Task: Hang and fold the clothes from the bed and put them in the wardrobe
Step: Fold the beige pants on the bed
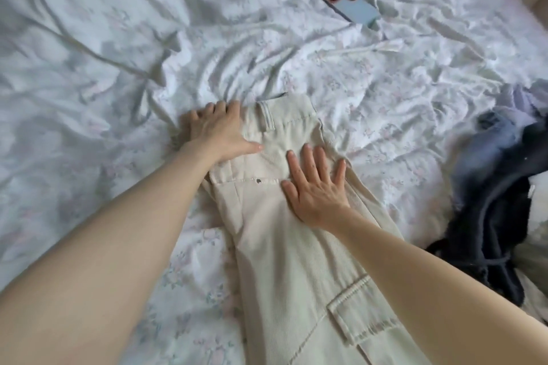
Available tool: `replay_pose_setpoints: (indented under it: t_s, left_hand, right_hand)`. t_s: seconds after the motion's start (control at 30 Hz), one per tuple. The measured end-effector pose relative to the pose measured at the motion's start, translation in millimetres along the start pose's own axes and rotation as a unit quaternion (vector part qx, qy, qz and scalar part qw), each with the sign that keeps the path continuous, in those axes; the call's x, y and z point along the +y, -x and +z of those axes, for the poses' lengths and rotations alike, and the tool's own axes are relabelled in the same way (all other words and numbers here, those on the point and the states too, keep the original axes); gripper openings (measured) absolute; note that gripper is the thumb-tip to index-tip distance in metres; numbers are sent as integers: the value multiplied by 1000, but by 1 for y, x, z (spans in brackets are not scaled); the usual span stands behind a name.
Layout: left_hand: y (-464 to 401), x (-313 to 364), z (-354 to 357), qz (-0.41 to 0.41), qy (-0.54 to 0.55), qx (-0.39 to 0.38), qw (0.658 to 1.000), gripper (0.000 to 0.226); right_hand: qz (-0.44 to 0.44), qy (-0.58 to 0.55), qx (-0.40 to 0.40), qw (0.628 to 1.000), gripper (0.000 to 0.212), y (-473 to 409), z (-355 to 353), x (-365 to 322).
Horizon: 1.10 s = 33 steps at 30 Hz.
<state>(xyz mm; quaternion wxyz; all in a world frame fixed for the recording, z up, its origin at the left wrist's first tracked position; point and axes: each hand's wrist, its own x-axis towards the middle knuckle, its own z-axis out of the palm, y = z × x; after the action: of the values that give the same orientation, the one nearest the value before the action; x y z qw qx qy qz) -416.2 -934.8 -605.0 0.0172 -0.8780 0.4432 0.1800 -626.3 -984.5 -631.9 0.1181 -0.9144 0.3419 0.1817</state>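
Beige cargo trousers [275,234] lie lengthwise on the bed, folded leg on leg, with the waistband at the far end and a flap pocket near me. My left hand [218,130] rests flat on the left edge of the waistband, fingers spread and partly on the sheet. My right hand [315,187] presses flat on the hip area, fingers apart. Neither hand grips the cloth.
The bed [103,68] is covered by a crumpled white floral sheet. A phone [350,6] lies face down at the far middle. A heap of dark navy and blue-grey clothes [498,187] sits at the right edge.
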Motion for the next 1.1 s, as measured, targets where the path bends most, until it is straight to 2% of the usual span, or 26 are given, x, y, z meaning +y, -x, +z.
replay_pose_setpoints:
  t_s: [0.07, 0.13, 0.2, 0.3, 0.4, 0.5, 0.57, 0.6, 0.63, 0.7, 0.77, 0.8, 0.93, 0.97, 1.03, 1.1]
  left_hand:
    - [-4, 0, -8, -18, 81, -30, 996, 106]
    - [-8, 0, -18, -45, 199, -61, 977, 104]
    - [-11, 3, -27, -68, 269, -89, 957, 102]
    - [-7, 13, -43, -78, 342, -96, 932, 92]
    - [19, 30, -59, 4, 280, -20, 960, 79]
    - [68, 44, -70, 129, 148, 98, 976, 75]
    - [97, 49, -68, 198, 106, 146, 963, 48]
    - [112, 51, -68, 232, 114, 153, 954, 35]
    - [126, 55, -67, 262, 129, 156, 944, 34]
    - [152, 64, -66, 291, 126, 161, 934, 45]
    - [179, 73, -71, 295, 122, 179, 931, 56]
    - [196, 80, -71, 287, 123, 193, 930, 59]
    - [251, 108, -61, 205, 73, 217, 952, 41]
    - [264, 116, -57, 185, 61, 196, 961, 38]
    - [286, 131, -45, 160, 40, 95, 982, 41]
    - [303, 142, -28, 148, 25, 26, 988, 44]
  right_hand:
    - [-8, -11, -23, 1000, 60, -2, -3, 3]
    - [-16, -25, -41, 999, 60, -3, -13, 5]
    - [-17, -57, -50, 997, 59, -2, -27, 7]
    - [-10, -124, -11, 992, 56, 0, -57, 9]
    - [-9, -156, 103, 982, 71, 1, -89, 12]
    - [-70, -34, 146, 986, 96, 9, -121, 25]
    - [-128, 92, 131, 979, 104, 16, -144, 36]
    - [-155, 156, 123, 968, 104, 23, -156, 39]
    - [-182, 209, 113, 954, 99, 28, -165, 40]
    - [-238, 304, 91, 918, 75, 38, -178, 41]
    - [-277, 371, 45, 885, 49, 57, -185, 36]
    - [-276, 379, 13, 883, 43, 73, -187, 34]
    - [-233, 362, -1, 902, 43, 136, -175, 42]
    - [-233, 353, -7, 906, 45, 153, -167, 45]
    - [-219, 311, -15, 925, 48, 183, -146, 52]
    - [-183, 244, -24, 952, 48, 207, -119, 61]
